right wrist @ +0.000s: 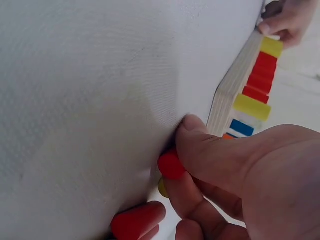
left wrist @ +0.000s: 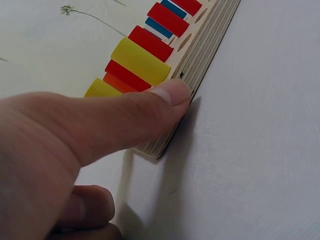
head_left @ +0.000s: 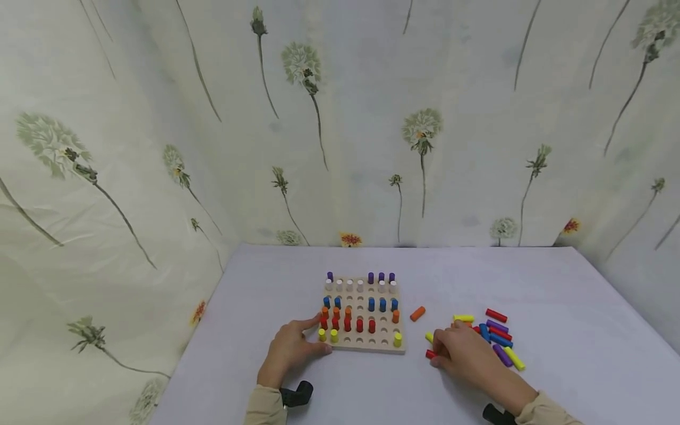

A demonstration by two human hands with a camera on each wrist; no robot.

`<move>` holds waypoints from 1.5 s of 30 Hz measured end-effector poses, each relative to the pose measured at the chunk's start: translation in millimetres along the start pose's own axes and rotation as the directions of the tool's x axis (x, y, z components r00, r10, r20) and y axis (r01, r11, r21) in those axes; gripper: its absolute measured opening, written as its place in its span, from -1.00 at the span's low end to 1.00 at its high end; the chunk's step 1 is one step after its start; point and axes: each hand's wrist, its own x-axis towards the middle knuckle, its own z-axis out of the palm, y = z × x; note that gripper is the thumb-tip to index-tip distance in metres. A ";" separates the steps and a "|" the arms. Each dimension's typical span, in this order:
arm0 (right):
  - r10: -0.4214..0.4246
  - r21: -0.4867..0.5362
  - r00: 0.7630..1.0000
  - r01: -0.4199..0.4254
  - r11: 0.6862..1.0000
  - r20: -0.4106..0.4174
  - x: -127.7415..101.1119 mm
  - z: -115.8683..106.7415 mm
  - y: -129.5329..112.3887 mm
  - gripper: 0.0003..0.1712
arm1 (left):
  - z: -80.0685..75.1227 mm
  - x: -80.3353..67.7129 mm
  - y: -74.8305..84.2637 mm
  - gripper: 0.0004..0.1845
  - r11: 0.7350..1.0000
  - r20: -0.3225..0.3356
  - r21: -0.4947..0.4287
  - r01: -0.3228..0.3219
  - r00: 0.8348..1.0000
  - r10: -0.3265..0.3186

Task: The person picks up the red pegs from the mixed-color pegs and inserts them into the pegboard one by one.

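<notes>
A wooden pegboard lies on the table, with purple, white, blue, orange, red and yellow pegs standing in many of its holes. My left hand holds its near left corner; the thumb presses the front edge and the forefinger lies along the left side. To the right of the board, my right hand rests on the table and pinches a lying red peg between thumb and fingers. A yellow peg lies just beyond those fingers.
A loose pile of coloured pegs lies right of my right hand, and a single orange peg lies beside the board. Flower-printed curtains close the table in at the back and both sides. Another red peg lies under my right fingers.
</notes>
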 end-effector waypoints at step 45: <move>-0.099 0.018 0.892 0.120 0.993 -0.442 13.0 -15.5 -37.3 -0.74 | 1.6 1.5 -0.3 -0.16 1.000 -0.011 0.024 0.002 1.000 -0.002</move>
